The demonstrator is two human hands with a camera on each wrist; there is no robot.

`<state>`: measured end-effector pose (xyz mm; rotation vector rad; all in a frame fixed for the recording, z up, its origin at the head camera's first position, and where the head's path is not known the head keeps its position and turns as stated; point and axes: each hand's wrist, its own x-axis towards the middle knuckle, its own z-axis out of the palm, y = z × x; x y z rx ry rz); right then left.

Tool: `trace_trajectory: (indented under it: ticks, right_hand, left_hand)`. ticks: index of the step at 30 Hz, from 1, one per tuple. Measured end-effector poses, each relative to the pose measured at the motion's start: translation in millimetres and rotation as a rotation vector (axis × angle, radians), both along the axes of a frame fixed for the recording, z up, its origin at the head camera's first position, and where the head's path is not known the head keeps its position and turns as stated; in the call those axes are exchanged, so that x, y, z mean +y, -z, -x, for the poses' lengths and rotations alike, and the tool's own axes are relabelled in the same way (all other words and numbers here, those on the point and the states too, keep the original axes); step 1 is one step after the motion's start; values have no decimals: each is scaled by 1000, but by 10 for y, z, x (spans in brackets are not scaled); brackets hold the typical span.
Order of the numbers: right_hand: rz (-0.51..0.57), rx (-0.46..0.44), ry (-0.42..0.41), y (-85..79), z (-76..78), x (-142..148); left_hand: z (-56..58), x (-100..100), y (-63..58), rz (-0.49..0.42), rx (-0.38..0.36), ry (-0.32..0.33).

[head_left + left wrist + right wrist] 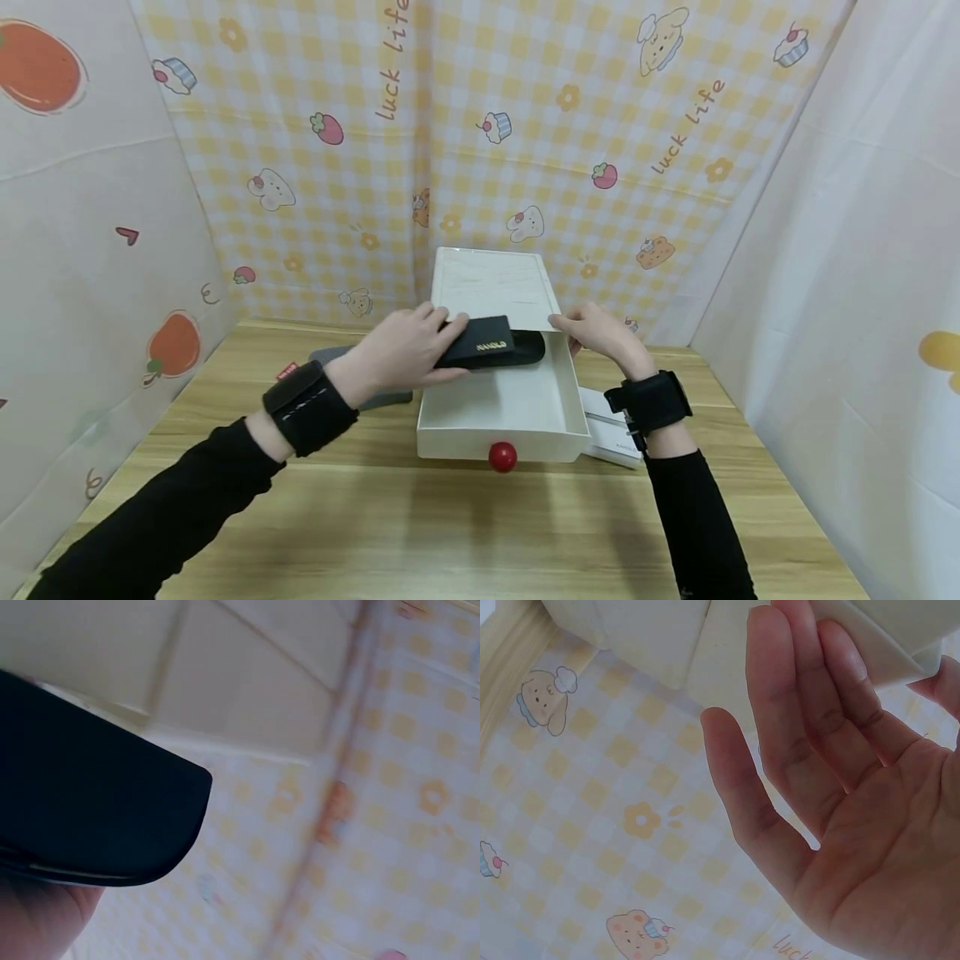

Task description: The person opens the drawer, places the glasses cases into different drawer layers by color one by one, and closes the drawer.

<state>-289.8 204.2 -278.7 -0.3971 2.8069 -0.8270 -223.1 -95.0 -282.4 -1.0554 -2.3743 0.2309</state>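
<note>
The left hand [408,346] gripped a slim black case with gold lettering [483,332] above a white rectangular drawer [457,443]; the right hand [600,332], fingers nearly straight, touched the boxy white housing [495,287]. Tilting the case risked catching the housing's edge, though clearance was hard to judge.

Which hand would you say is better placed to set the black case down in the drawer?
Probably the left hand: it holds the case over the open drawer, while the right hand touches a corner of the white box.
</note>
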Motion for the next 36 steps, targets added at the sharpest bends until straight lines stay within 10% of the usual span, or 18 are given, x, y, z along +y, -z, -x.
trace_trajectory:
  ticks: [14, 36]
  right_hand:
    - [9, 6, 2, 12, -5, 1]
    - [22, 0, -9, 18, -8, -8]
  left_hand:
    - [-2, 507, -7, 149, -43, 37]
    - [64, 628, 287, 221, -251, -1]
